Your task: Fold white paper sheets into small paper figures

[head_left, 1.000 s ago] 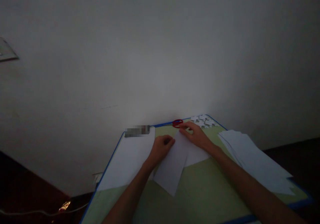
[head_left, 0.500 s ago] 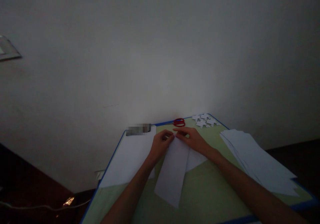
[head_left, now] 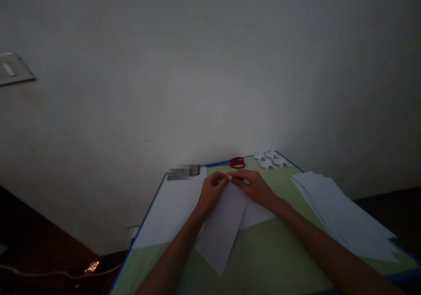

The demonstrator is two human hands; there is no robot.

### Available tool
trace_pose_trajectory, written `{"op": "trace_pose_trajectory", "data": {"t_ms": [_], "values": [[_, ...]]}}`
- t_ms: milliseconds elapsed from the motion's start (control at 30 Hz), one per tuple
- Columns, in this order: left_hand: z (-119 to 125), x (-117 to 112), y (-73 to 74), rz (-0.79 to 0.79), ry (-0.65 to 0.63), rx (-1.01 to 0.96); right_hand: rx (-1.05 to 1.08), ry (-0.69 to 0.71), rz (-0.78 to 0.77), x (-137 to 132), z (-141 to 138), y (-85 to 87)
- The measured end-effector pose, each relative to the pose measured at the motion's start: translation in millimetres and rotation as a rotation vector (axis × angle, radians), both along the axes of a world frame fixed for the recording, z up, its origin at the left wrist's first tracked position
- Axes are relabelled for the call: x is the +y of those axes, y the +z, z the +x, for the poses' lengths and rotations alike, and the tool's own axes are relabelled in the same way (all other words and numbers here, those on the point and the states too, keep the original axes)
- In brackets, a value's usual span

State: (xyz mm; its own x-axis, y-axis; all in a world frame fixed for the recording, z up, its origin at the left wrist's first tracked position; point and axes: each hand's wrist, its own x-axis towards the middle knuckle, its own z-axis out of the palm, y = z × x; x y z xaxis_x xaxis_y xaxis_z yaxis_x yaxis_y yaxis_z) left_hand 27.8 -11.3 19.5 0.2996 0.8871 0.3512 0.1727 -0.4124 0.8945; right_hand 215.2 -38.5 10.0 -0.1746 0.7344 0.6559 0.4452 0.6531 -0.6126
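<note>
Right hand (head_left: 256,186) drawn in toward left hand (head_left: 209,190) since one second ago, fingertips now almost meeting; wrists bent inward, forearms reaching from near side. Thumbs and fingers of both pinched nearly closed on far end of narrow white paper sheet (head_left: 220,229), its free end slanting nearward over pale green, blue-edged tabletop (head_left: 263,264). Green surface shows between sheet and fanned white paper stack (head_left: 342,216), right forearm crossing it; red-handled scissors (head_left: 237,163) just beyond fingertips, by far edge

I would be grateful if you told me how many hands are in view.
2. The left hand is at the far end of the white sheet; the right hand is just right of it, at the same end.
</note>
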Motion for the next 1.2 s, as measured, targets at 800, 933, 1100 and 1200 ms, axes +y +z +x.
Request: {"op": "trace_pose_trajectory", "data": {"t_ms": [800,933,1100,1200], "values": [[-0.2,-1.8,3.7,0.043,0.071,0.023,0.003,-0.012,-0.093,-2.8,4.2,5.9],[0.2,0.6,0.9,0.011,0.023,0.091,0.07,-0.066,-0.1,-0.2,6.1,3.9],[3.1,-3.4,0.9,0.033,-0.011,0.143,0.071,-0.085,-0.054,0.2,6.2,3.0],[4.9,-6.9,2.1,0.049,-0.015,0.179,0.069,-0.08,-0.045,0.3,6.4,4.5]]}}
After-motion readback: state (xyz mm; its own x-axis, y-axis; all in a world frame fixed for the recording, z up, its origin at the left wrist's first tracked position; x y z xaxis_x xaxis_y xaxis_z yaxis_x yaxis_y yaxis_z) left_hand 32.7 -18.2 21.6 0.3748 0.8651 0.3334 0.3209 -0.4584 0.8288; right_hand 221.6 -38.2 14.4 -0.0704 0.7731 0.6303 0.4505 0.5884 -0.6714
